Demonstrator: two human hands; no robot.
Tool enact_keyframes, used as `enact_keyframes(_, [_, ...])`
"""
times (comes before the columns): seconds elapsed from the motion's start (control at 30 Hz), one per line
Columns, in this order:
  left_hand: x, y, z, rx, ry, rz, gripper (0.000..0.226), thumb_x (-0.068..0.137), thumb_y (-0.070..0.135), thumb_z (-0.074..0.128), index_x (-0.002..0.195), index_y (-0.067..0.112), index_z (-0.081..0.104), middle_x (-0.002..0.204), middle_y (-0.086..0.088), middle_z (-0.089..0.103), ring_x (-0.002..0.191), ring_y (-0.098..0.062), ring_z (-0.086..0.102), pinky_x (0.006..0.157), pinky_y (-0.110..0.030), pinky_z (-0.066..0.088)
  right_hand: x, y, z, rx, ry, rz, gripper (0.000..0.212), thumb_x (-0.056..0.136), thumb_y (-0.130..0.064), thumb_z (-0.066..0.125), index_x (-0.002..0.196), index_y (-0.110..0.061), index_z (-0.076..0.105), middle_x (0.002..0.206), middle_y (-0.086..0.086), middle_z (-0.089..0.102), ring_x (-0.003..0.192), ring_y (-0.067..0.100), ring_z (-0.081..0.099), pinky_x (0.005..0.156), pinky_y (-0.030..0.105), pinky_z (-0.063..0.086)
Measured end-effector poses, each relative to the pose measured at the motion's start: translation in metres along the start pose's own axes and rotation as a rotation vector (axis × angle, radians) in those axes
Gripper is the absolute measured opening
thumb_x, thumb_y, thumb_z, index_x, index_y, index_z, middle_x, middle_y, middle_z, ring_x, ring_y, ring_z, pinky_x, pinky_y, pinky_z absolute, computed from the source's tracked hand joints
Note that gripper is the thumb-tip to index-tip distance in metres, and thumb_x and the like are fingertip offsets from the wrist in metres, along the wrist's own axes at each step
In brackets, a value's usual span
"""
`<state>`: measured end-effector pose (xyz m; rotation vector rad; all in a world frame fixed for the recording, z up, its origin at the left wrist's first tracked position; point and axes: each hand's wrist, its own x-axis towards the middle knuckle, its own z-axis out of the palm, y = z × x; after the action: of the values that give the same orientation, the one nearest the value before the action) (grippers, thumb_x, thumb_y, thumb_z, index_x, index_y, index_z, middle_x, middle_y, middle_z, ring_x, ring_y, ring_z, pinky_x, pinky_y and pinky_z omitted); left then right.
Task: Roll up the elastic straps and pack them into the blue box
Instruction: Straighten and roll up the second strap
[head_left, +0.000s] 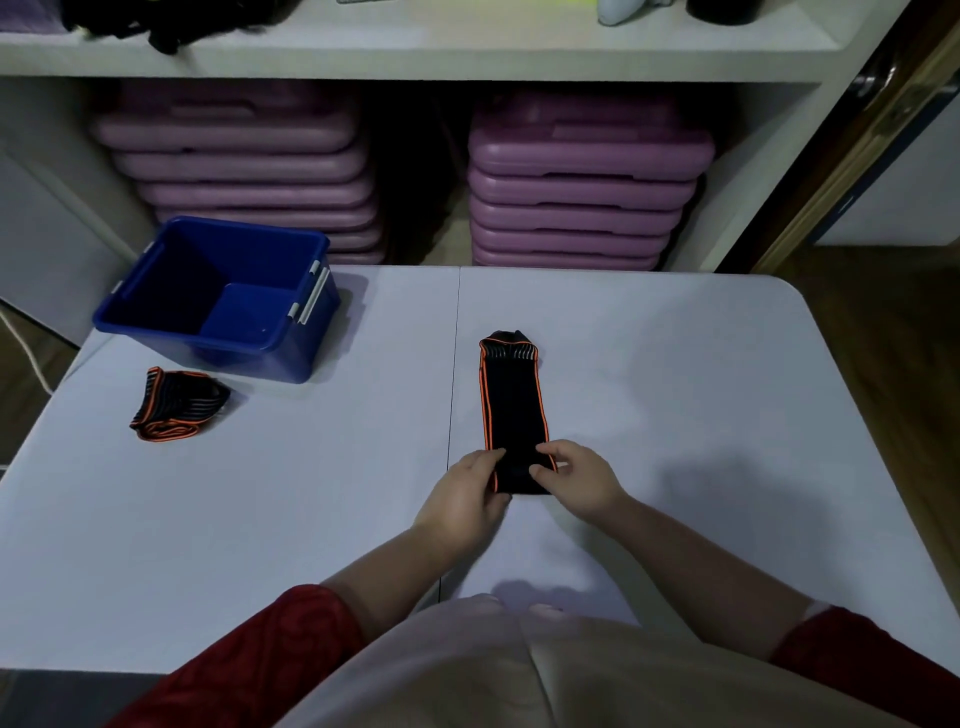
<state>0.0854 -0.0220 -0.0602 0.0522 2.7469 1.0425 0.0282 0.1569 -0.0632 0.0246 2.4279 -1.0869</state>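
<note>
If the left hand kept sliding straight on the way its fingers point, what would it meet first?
The left hand points up and to the right, its fingers already on the near end of the flat strap. Going on, it would likely meet the right hand gripping the same end from the other side.

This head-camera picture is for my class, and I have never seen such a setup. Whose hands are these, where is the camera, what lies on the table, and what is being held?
There is no machine here. A person wears a camera on the head, looking forward and down at their own bare hands.

On the white table lie a black strap with orange edges, stretched out flat, a second strap bunched loosely to the left, and an open blue box with nothing visible inside.

The left hand and right hand both pinch the near end of the flat strap, seemingly to begin rolling it.
</note>
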Motion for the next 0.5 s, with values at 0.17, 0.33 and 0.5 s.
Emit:
enact_keyframes(0.17, [-0.002, -0.004, 0.007, -0.100, 0.037, -0.025, 0.056, 0.092, 0.023, 0.052, 0.145, 0.020, 0.033, 0.145, 0.000, 0.047, 0.132, -0.017, 0.045, 0.110, -0.029, 0.035, -0.010, 0.008, 0.001, 0.104, -0.030, -0.093, 0.054, 0.079, -0.025, 0.073, 0.129, -0.024, 0.052, 0.113, -0.012, 0.061, 0.107, 0.012, 0.059, 0.098, 0.029, 0.045])
enact_keyframes(0.33, [-0.007, -0.008, 0.014, -0.099, 0.038, -0.021, 0.054, 0.093, 0.025, 0.048, 0.145, 0.021, 0.032, 0.146, 0.001, 0.046, 0.133, -0.015, 0.043, 0.110, -0.032, 0.037, -0.008, 0.014, -0.005, 0.016, -0.090, -0.165, 0.064, 0.072, -0.022, 0.074, 0.131, -0.027, 0.050, 0.117, -0.013, 0.058, 0.112, 0.012, 0.059, 0.085, 0.026, 0.049])
enact_keyframes(0.5, [-0.003, -0.007, 0.010, -0.013, 0.029, -0.055, 0.046, 0.092, 0.034, 0.047, 0.135, 0.018, 0.045, 0.132, -0.003, 0.052, 0.124, -0.018, 0.045, 0.103, -0.026, 0.036, -0.004, 0.010, -0.006, -0.136, -0.043, -0.373, 0.059, 0.076, -0.040, 0.061, 0.128, -0.013, 0.057, 0.121, 0.004, 0.059, 0.111, 0.015, 0.054, 0.084, 0.022, 0.044])
